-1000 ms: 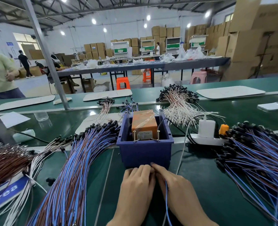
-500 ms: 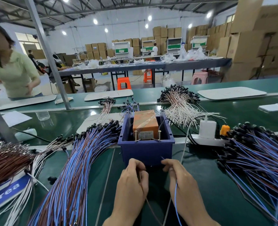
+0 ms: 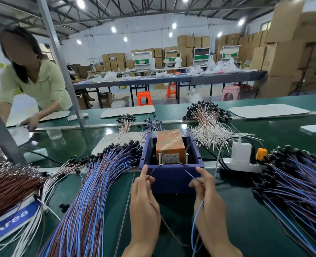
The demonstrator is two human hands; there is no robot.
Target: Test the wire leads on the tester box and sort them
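Grips: two. Left grip, right grip.
Leads held: two. One brown lead in left, one blue lead in right.
Tester box: one, in one blue bin.
Upright pins at bin's near rim: two.
Large lead heaps: four. Blue-brown heap left, blue heap right, white-pink heap far right, brown heap far left.
Small bundles, far: two.
Power strip: one. White charger: one. Orange plug: one.
Phone: one.
Orange stools: two. Pink stool: one.
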